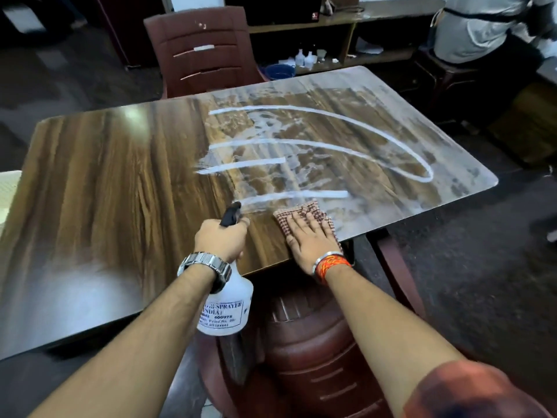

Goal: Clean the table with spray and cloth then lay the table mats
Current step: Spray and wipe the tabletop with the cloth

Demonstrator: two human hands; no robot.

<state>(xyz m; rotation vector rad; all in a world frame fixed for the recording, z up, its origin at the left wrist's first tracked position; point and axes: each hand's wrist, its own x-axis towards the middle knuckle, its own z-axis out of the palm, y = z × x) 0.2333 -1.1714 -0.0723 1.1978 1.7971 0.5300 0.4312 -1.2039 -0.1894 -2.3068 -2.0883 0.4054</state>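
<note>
A wood-grain table (105,182) fills the view; its right half is wet and streaked with white foam lines (316,146). My left hand (221,238) grips the black trigger head of a white spray bottle (229,303), which hangs over the near table edge with its nozzle pointing toward the wet area. My right hand (310,239) lies flat, fingers straight, pressing a red checked cloth (304,214) onto the table near its front edge. No table mats are in view.
A maroon plastic chair (205,52) stands at the far side, another (316,342) sits below me under the near edge. A person in a white shirt (482,28) sits at the back right. Shelves with small bottles (306,58) and a blue bowl (280,72) lie behind.
</note>
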